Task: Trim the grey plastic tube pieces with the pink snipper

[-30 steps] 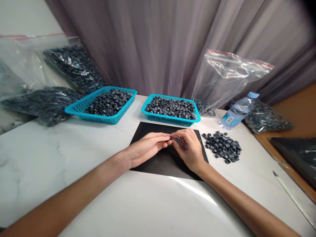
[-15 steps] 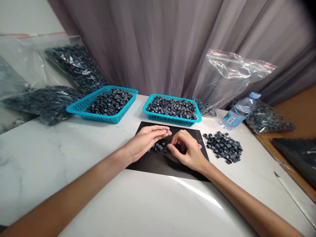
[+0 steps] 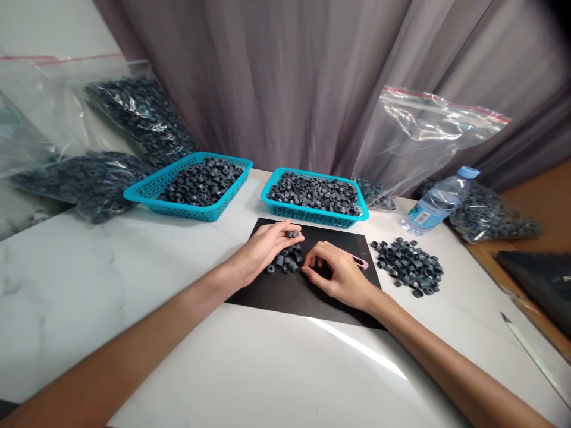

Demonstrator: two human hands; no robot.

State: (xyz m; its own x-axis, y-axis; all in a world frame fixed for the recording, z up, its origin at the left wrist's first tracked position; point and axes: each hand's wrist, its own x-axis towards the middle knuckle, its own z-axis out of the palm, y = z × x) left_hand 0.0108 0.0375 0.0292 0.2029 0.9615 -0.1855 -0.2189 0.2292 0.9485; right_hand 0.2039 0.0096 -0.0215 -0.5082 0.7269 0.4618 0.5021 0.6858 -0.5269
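Observation:
My left hand [image 3: 266, 246] is over the left part of a black mat [image 3: 267, 297]. Between its thumb and fingers it holds a couple of small dark grey plastic rings [image 3: 293, 234] with holes through them. Below the fingers, several similar loose rings [image 3: 285, 261] lie on the mat. Just right of them is my right hand [image 3: 336, 270], its fingers curled and thumb near the index finger; what they hold, if anything, is hidden. Partly behind the right hand lies a tool with a pink loop [image 3: 362, 263].
Two blue baskets [image 3: 214, 215] [image 3: 312, 219] full of rings stand at the back. A ring pile [image 3: 408, 266] and a water bottle [image 3: 439, 202] are to the right. Clear bags of rings [image 3: 143, 113] [image 3: 493, 217] stand on both sides. A thin blade-like strip [image 3: 530, 348] lies at far right.
My left hand has turned and its fingers have parted, showing the rings in them. My right hand has lowered slightly, uncovering more of the pink loop. The view has shifted slightly.

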